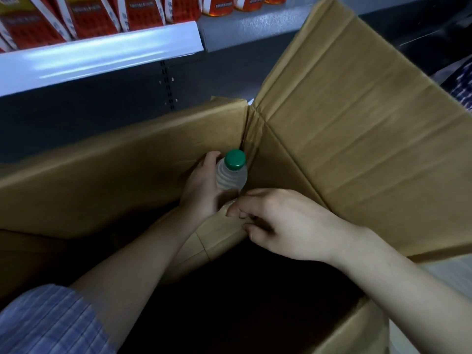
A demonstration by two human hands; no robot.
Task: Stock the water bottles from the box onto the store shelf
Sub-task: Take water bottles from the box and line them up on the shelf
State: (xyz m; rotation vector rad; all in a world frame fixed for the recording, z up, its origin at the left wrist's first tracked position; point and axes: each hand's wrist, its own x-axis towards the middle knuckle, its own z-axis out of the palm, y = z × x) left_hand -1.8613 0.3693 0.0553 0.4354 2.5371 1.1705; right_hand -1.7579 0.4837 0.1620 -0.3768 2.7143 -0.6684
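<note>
A clear water bottle (233, 175) with a green cap stands upright in the far right corner of a large brown cardboard box (102, 175). My left hand (201, 190) is wrapped around the bottle's body from the left. My right hand (283, 223) hovers just below the bottle, fingers curled, its fingertips touching a folded cardboard piece and the bottle's lower part. The bottle's lower half is hidden by both hands. The box's inside is dark and I cannot see other bottles.
The box's right flap (357, 123) stands open and tall. Behind the box runs a store shelf (102, 57) with a white price rail, carrying red cartons (89, 19) and orange bottles (219, 6). A dark empty shelf space lies under it.
</note>
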